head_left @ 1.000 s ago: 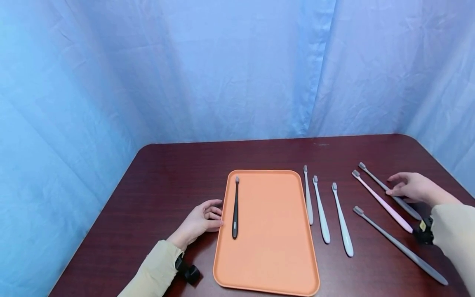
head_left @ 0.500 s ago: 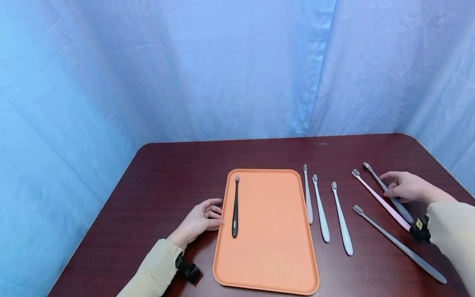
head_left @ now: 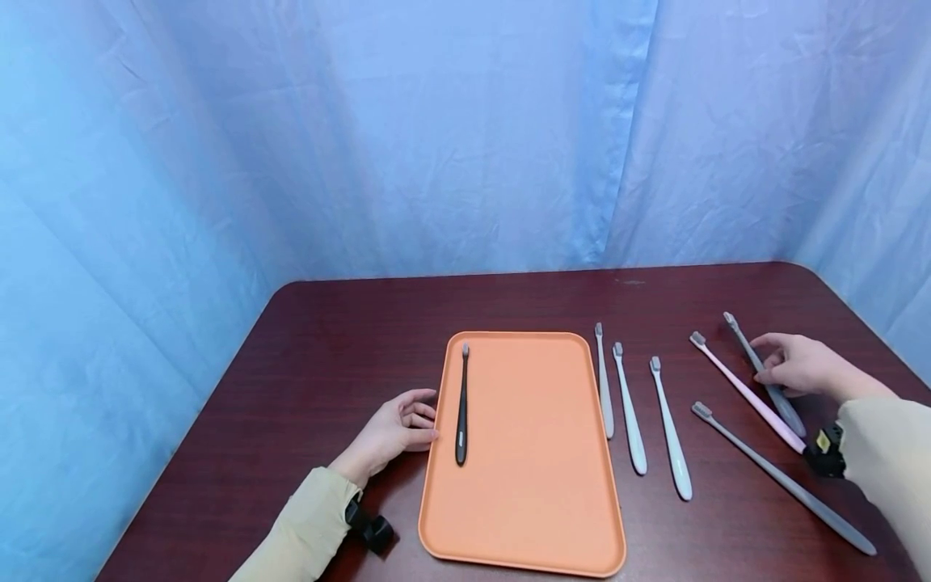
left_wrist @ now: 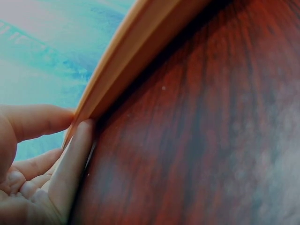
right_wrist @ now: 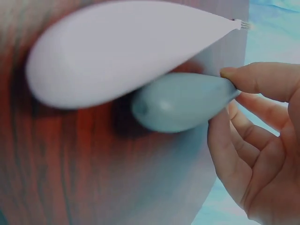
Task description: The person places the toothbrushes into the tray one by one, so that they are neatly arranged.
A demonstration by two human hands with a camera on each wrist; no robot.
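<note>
Blue curtains hang behind a dark red wooden table (head_left: 327,356). From the head view, the left hand (head_left: 393,432) lies relaxed, fingers against the left rim of the orange tray (head_left: 524,453), which carries a black toothbrush (head_left: 461,408). The right hand (head_left: 800,365) pinches the grey toothbrush (head_left: 764,373), whose head has swung further away and rightward since a second ago; the pink toothbrush (head_left: 749,394) lies just beside it. No writing is readable.

Left wrist view: straight fingers (left_wrist: 70,164) touch the tray's edge.

Right wrist view: thumb and fingers (right_wrist: 262,79) pinch the grey handle, the pink handle just beside it.
</note>
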